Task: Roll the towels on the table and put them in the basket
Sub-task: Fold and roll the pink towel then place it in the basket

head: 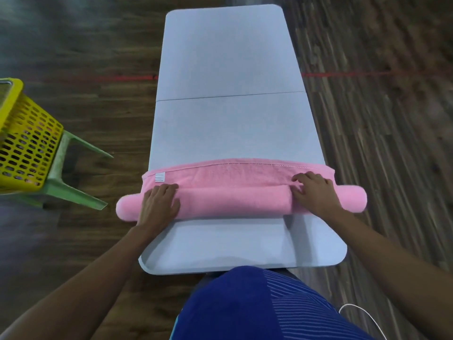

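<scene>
**Inspector:** Head view, item 1. Where is the towel?

**Recorder:** The pink terry towel [235, 202] lies across the near part of the long grey bench [228, 119]. Its near portion is wound into a thick roll. Both roll ends stick out past the bench's side edges. A flat strip remains unrolled on the far side, with a small white label [159, 177] at its left corner.

**Inspector:** Hands?

**Recorder:** 2 bare hands, both on top of the roll. The left hand [159, 204] lies palm down near the left end, with its fingers [169, 188] straight and close together, tips at the flat strip. The right hand [316, 195] presses near the right end, with its fingers [302, 179] slightly spread and reaching onto the flat strip. Neither hand is pinching the cloth.

**Inspector:** The basket?

**Recorder:** The yellow perforated plastic basket [27, 141] sits on a pale green plastic stool [63, 177] at the left, well apart from the bench. I cannot tell its contents.
</scene>
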